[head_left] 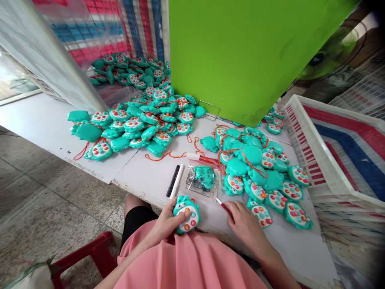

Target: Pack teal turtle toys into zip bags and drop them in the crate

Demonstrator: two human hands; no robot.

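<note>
My left hand point(167, 221) is closed around a teal frog-shaped toy point(187, 213) with coloured buttons, held at the near edge of the white table point(156, 176). My right hand point(245, 224) pinches a thin red pen-like tool point(223, 205) just right of the toy. A clear plastic bag with a teal toy inside point(203, 178) lies flat behind my hands. A black marker point(172, 181) and a white one point(177, 180) lie side by side left of the bag.
A heap of the same teal toys with orange cords point(258, 168) sits at my right, a larger heap point(141, 120) at the left and back. A green board point(240, 52) stands behind. A white crate point(325, 160) is at right, a red stool point(87, 253) below left.
</note>
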